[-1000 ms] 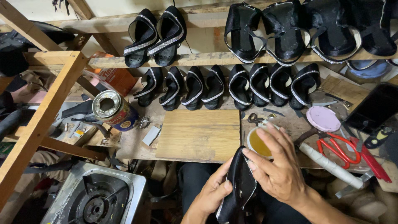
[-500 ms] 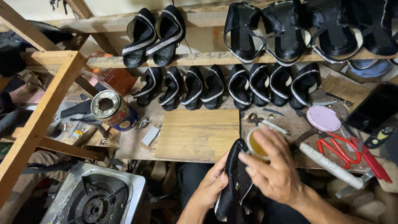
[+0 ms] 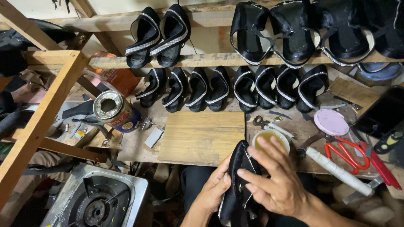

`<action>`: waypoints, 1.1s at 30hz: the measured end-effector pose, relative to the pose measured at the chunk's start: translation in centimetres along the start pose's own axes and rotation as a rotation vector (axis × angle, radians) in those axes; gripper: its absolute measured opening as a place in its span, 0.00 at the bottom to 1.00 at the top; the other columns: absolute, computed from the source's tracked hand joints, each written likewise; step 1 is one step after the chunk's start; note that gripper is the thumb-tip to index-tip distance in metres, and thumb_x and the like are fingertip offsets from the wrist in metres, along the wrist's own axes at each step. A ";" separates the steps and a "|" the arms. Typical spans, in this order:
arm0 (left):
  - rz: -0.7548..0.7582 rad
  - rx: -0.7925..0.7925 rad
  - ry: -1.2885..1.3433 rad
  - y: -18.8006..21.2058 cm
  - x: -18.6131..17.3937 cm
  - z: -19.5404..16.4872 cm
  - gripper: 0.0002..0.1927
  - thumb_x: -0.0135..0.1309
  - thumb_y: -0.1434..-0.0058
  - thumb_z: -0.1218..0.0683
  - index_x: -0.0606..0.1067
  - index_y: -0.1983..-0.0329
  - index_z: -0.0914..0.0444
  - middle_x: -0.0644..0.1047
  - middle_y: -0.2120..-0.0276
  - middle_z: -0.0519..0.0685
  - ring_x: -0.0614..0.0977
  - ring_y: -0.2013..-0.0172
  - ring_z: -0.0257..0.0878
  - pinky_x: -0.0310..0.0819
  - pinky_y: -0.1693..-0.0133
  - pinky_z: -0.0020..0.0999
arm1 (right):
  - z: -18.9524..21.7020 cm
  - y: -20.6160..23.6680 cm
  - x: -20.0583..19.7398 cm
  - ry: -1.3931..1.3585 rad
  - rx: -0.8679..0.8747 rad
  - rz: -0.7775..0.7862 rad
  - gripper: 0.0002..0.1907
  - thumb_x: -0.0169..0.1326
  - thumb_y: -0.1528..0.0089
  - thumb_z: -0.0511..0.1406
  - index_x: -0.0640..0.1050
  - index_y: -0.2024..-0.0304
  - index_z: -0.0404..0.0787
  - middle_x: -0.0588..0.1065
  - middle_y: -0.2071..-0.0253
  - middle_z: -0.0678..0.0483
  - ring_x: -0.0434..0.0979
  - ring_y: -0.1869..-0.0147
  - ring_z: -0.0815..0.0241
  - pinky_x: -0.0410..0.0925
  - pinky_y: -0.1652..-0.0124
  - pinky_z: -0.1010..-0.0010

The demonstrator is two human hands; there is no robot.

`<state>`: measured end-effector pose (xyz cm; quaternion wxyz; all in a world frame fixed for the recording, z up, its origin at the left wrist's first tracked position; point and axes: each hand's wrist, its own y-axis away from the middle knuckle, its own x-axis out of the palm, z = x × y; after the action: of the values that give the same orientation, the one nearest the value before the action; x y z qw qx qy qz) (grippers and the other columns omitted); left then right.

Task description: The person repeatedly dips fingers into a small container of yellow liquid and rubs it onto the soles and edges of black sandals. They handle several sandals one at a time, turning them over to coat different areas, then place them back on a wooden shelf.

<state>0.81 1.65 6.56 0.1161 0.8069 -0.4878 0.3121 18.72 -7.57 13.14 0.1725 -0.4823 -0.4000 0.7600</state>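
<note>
A black sandal upper (image 3: 239,185), matte and cloth-like with a thin pale strap line across it, is held low at the front edge of the workbench (image 3: 139,147), just below a small round cup of yellowish glue (image 3: 269,141). It is gripped from the left by the left hand (image 3: 212,191), whose fingers are curled around its edge, and is pressed from the right by the right hand (image 3: 277,185), whose fingers are spread flat across its dark surface. Both hands are thus closed on the same piece, close together.

Behind it, a smooth rectangular wooden board (image 3: 202,136) of pale grain is laid flat on the rough, stained bench. A row of black sandals (image 3: 227,88) with glittering silver-edged straps is stood against the back, and more black sandals (image 3: 160,35) are rested on a raw timber shelf (image 3: 210,59) above. A dented metal tin (image 3: 115,111) with an open round top is seen lying tilted at the left. At the right, red-handled scissors (image 3: 347,153), a flat pink round lid (image 3: 331,122) and a hammer with a white wrapped handle (image 3: 334,168) are laid on the bench. A steel gas burner (image 3: 99,201) with a black ringed grate is set low at the left, beside a slanted wooden beam (image 3: 42,122).
</note>
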 end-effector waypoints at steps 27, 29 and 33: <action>0.168 0.026 0.551 5.3 -1.7 -3.5 0.52 0.37 0.38 0.21 0.57 0.24 0.61 0.62 0.28 0.61 0.67 0.30 0.60 0.57 0.37 0.75 | -1.8 3.1 0.1 -1.129 1.010 -0.131 0.45 0.50 0.48 0.18 0.60 0.27 0.35 0.66 0.43 0.45 0.73 0.50 0.58 0.72 0.55 0.68; 0.184 -0.141 0.710 5.9 -2.3 -3.0 0.56 0.39 0.41 0.20 0.57 0.23 0.62 0.62 0.27 0.62 0.66 0.30 0.60 0.58 0.44 0.79 | -2.4 2.3 0.1 -1.109 0.959 -0.075 0.44 0.50 0.47 0.17 0.61 0.27 0.35 0.66 0.44 0.46 0.72 0.50 0.59 0.71 0.55 0.70; -0.029 -0.196 0.539 5.9 -2.8 -1.3 0.51 0.47 0.50 0.23 0.66 0.32 0.61 0.72 0.37 0.55 0.75 0.37 0.52 0.70 0.37 0.68 | -2.4 1.4 1.1 -1.068 0.935 0.066 0.41 0.50 0.45 0.19 0.62 0.28 0.37 0.66 0.44 0.49 0.73 0.50 0.62 0.72 0.54 0.71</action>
<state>-5.71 1.33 5.21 0.3234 0.6868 -0.4553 0.4651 20.54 -6.70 10.88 0.1186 0.0690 -0.0469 0.9894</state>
